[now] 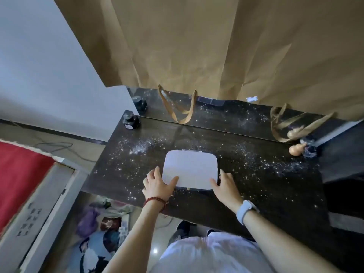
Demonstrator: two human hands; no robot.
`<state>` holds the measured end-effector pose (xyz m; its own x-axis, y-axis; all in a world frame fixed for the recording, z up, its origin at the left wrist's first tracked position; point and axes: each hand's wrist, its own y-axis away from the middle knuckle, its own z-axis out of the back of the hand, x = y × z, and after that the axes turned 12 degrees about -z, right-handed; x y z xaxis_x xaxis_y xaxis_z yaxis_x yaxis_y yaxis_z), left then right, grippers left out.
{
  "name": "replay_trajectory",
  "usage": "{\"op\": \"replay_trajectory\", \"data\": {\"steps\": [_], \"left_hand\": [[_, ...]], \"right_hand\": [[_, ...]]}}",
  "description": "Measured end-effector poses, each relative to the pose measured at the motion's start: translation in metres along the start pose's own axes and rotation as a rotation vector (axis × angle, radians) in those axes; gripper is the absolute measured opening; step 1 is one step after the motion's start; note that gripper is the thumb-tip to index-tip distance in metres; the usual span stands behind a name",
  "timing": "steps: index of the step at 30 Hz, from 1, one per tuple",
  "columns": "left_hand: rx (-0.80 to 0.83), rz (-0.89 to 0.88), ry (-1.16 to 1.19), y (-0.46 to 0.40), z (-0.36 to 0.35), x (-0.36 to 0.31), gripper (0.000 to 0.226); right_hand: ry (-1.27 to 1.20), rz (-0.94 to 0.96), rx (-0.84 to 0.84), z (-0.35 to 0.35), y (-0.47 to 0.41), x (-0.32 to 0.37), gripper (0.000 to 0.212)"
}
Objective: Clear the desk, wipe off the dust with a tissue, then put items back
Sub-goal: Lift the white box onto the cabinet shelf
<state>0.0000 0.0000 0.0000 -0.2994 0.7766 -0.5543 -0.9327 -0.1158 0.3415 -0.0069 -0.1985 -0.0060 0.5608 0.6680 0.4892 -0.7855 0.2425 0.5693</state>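
Observation:
A white flat box with rounded corners (191,168) lies in the middle of the dark wooden desk (266,194), which is sprinkled with white dust. My left hand (159,186) grips the box's near left corner, thumb on its lid. My right hand (224,184) holds its near right corner the same way. A black ink bottle (130,120) stands at the desk's far left corner. A small tan gourd (296,149) and a dark glass bottle (310,149) sit at the far right.
A mirror strip (216,113) lines the back of the desk, with brown paper (197,46) hanging over it and ribbon ties (177,107) dangling. Cluttered bags lie on the floor (102,229) at left, beside a red-and-white scroll (29,184).

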Motion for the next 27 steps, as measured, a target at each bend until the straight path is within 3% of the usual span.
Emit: {"op": "replay_trajectory", "data": {"steps": [3,9,14,18,27], "left_hand": [[0.089,-0.035,-0.008,-0.023,0.000,0.010,0.073],[0.119,-0.133,0.134,-0.038,0.000,0.010,0.059],[0.140,-0.333,0.188,-0.033,0.000,-0.037,0.063],[0.262,-0.521,0.195,-0.021,-0.025,-0.094,0.058],[0.520,-0.825,0.093,0.071,-0.126,-0.208,0.064]], "right_hand": [[-0.082,-0.074,-0.056,-0.013,-0.004,0.009,0.035],[-0.231,-0.189,-0.169,-0.028,0.009,0.019,0.032],[-0.355,-0.195,-0.366,-0.004,0.035,0.000,0.036],[-0.464,-0.287,-0.587,0.028,0.058,-0.032,0.042],[-0.703,-0.479,-0.902,0.082,0.131,-0.164,0.041]]}}
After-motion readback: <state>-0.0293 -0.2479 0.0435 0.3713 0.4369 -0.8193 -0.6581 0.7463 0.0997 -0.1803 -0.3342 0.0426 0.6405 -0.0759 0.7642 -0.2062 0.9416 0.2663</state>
